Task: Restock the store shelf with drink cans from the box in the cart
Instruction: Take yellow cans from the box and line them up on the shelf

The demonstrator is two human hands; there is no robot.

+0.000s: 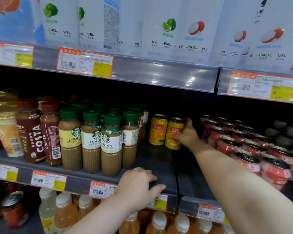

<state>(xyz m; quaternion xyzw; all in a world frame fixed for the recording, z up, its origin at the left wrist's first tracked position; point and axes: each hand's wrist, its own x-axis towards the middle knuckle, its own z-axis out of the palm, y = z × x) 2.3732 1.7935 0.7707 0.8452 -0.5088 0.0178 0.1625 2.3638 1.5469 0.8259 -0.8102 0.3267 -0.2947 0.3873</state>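
Two yellow orange-drink cans stand at the back of the dark middle shelf (159,166). My right hand (187,132) reaches deep into the shelf and grips the right can (173,132) from its right side. The left can (157,130) stands free just beside it. My left hand (139,184) rests palm-down on the front edge of the same shelf, fingers spread, holding nothing. The box and the cart are out of view.
Starbucks and Costa coffee bottles (93,141) crowd the shelf's left part. Rows of red cans (254,152) fill the section to the right. A thin divider (177,174) separates the sections. White bottles stand above, juice bottles (66,211) below. Price tags (100,190) line the edges.
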